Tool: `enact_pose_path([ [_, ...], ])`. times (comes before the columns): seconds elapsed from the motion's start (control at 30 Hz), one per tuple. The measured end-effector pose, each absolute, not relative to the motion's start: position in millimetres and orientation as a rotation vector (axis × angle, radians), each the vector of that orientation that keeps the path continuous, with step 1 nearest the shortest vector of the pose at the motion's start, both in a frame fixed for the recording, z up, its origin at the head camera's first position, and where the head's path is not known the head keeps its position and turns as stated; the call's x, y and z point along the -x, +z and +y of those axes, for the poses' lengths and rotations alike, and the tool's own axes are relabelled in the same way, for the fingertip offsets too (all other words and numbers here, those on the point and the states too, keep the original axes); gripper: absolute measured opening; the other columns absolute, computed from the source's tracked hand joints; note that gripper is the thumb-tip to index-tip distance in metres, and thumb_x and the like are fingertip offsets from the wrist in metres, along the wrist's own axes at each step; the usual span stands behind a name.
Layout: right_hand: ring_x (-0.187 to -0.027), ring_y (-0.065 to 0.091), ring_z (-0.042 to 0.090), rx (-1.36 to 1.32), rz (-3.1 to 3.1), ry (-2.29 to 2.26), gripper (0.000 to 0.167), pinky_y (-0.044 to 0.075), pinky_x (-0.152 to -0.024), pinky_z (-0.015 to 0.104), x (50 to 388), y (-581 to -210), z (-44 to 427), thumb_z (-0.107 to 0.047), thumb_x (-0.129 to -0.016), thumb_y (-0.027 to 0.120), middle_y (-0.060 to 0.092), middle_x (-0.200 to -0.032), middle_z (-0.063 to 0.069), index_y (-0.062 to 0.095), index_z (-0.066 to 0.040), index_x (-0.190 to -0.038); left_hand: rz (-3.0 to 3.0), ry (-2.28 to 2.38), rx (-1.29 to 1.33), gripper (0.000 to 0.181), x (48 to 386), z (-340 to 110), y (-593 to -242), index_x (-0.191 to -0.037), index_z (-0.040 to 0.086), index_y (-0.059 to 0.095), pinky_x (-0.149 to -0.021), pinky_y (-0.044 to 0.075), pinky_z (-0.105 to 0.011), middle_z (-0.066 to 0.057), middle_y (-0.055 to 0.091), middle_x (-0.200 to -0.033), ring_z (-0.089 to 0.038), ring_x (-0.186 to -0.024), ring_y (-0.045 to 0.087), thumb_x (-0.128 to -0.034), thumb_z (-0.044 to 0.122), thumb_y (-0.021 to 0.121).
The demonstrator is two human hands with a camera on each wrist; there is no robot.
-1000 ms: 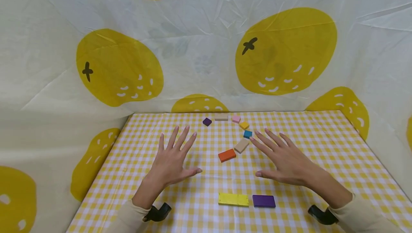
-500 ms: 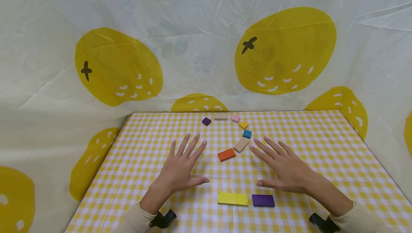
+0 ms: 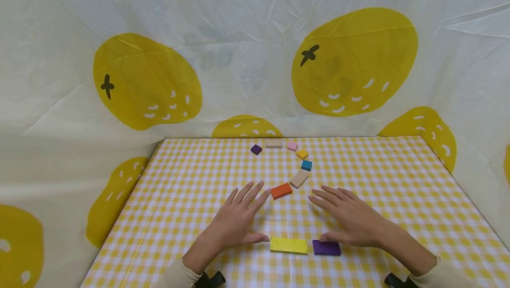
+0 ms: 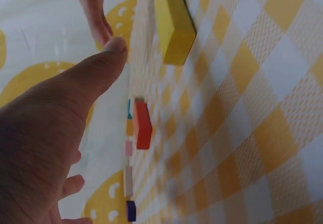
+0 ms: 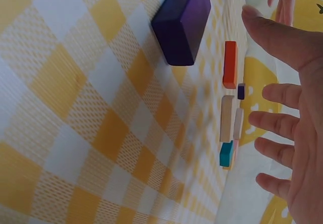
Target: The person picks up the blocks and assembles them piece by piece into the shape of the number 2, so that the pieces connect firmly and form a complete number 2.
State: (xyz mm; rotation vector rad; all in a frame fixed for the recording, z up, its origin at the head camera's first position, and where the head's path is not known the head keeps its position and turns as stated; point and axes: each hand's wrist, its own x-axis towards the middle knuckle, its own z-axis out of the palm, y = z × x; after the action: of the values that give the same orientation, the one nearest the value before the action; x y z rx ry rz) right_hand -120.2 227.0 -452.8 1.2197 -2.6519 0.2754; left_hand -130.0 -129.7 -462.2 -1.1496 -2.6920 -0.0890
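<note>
Creased white sheeting (image 3: 247,75), big yellow fruit prints (image 3: 354,62); yellow-white checked tablecloth (image 3: 398,182).

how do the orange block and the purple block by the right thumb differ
In the head view, the orange block lies slanted, the purple block nearly straight across. There, the purple block also sits nearer the camera than the orange block. Both are oblong and lie flat on the checked cloth.

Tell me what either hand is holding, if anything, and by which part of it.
Nothing is held: the left hand and the right hand hover with fingers extended, apart from the yellow block and purple block below.
</note>
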Motion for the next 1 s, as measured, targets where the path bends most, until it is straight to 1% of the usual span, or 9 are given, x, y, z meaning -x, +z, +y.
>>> enact_pose_path([
  [0.1, -0.134, 0.051, 0.032, -1.249, -2.644, 0.299, 0.085, 0.049, -0.099, 0.056, 118.2, -454.5, 226.8, -0.059, -0.084, 0.075, 0.05, -0.152, 0.007, 0.05, -0.011, -0.15, -2.682, -0.108, 1.188, 0.113, 127.7, -125.8, -465.7, -0.162, 0.015, 0.025, -0.109, 0.042, -0.058, -0.008, 0.02, -0.169, -0.034, -0.148, 0.035, -0.0789, 0.081, 0.062],
  [0.17, -0.13, 0.055, 0.028, -1.258, -2.645, 0.325, 0.082, 0.051, -0.097, 0.053, 116.7, -455.4, 226.3, -0.059, -0.084, 0.075, 0.054, -0.147, 0.005, 0.053, -0.012, -0.147, -2.652, -0.116, 1.218, 0.114, 126.5, -123.5, -468.0, -0.161, 0.013, 0.027, -0.109, 0.044, -0.054, -0.01, 0.027, -0.166, -0.034, -0.145, 0.04, -0.0777, 0.081, 0.064],
  [0.27, -0.12, 0.06, 0.02, -1.254, -2.662, 0.361, 0.073, 0.054, -0.093, 0.048, 114.9, -456.9, 224.6, -0.058, -0.085, 0.076, 0.06, -0.135, -0.002, 0.059, -0.014, -0.141, -2.605, -0.15, 1.264, 0.114, 125.3, -120.3, -471.6, -0.159, 0.01, 0.032, -0.11, 0.045, -0.048, -0.013, 0.038, -0.16, -0.033, -0.14, 0.046, -0.0752, 0.079, 0.069],
  [0.33, -0.113, 0.061, 0.015, -1.258, -2.678, 0.378, 0.066, 0.056, -0.089, 0.044, 113.6, -457.4, 223.9, -0.056, -0.086, 0.075, 0.062, -0.128, -0.006, 0.063, -0.015, -0.136, -2.599, -0.191, 1.297, 0.113, 124.4, -118.0, -473.2, -0.158, 0.009, 0.034, -0.11, 0.045, -0.044, -0.014, 0.043, -0.156, -0.031, -0.138, 0.048, -0.0748, 0.076, 0.072],
  [0.43, -0.103, 0.061, 0.009, -1.265, -2.714, 0.398, 0.058, 0.057, -0.08, 0.036, 111.4, -458.2, 223.2, -0.055, -0.088, 0.073, 0.062, -0.12, -0.01, 0.068, -0.016, -0.13, -2.619, -0.25, 1.328, 0.111, 122.3, -114.6, -476.5, -0.156, 0.008, 0.035, -0.106, 0.049, -0.039, -0.014, 0.045, -0.153, -0.027, -0.135, 0.049, -0.0751, 0.072, 0.075],
  [0.57, -0.093, 0.059, 0.003, -1.29, -2.736, 0.422, 0.054, 0.056, -0.071, 0.027, 108.0, -460.4, 223.3, -0.057, -0.089, 0.072, 0.062, -0.112, -0.01, 0.07, -0.017, -0.124, -2.639, -0.343, 1.356, 0.103, 118.7, -111.0, -481.1, -0.154, 0.007, 0.038, -0.101, 0.051, -0.031, -0.011, 0.048, -0.148, -0.023, -0.129, 0.051, -0.0776, 0.062, 0.08],
  [0.77, -0.081, 0.048, -0.005, -1.339, -2.765, 0.509, 0.049, 0.049, -0.062, 0.018, 104.2, -463.6, 224.6, -0.056, -0.088, 0.073, 0.06, -0.103, -0.011, 0.072, -0.016, -0.116, -2.664, -0.542, 1.408, 0.087, 114.4, -106.3, -484.6, -0.149, 0.007, 0.047, -0.099, 0.048, -0.02, -0.003, 0.052, -0.137, -0.015, -0.117, 0.052, -0.0815, 0.048, 0.084],
  [0.87, -0.08, 0.046, -0.005, -1.353, -2.786, 0.554, 0.047, 0.046, -0.06, 0.017, 102.2, -464.0, 225.2, -0.054, -0.088, 0.073, 0.058, -0.101, -0.012, 0.072, -0.016, -0.115, -2.676, -0.595, 1.424, 0.079, 113.4, -104.0, -485.0, -0.145, 0.008, 0.051, -0.097, 0.047, -0.018, -0.001, 0.054, -0.131, -0.012, -0.111, 0.052, -0.0828, 0.044, 0.084],
  [1.0, -0.082, 0.049, -0.005, -1.379, -2.786, 0.583, 0.044, 0.046, -0.06, 0.017, 99.6, -464.5, 225.6, -0.051, -0.088, 0.075, 0.059, -0.103, -0.012, 0.072, -0.017, -0.114, -2.696, -0.612, 1.425, 0.068, 112.9, -101.4, -486.8, -0.14, 0.01, 0.056, -0.093, 0.046, -0.016, 0.002, 0.056, -0.125, -0.009, -0.105, 0.052, -0.0848, 0.04, 0.083],
])
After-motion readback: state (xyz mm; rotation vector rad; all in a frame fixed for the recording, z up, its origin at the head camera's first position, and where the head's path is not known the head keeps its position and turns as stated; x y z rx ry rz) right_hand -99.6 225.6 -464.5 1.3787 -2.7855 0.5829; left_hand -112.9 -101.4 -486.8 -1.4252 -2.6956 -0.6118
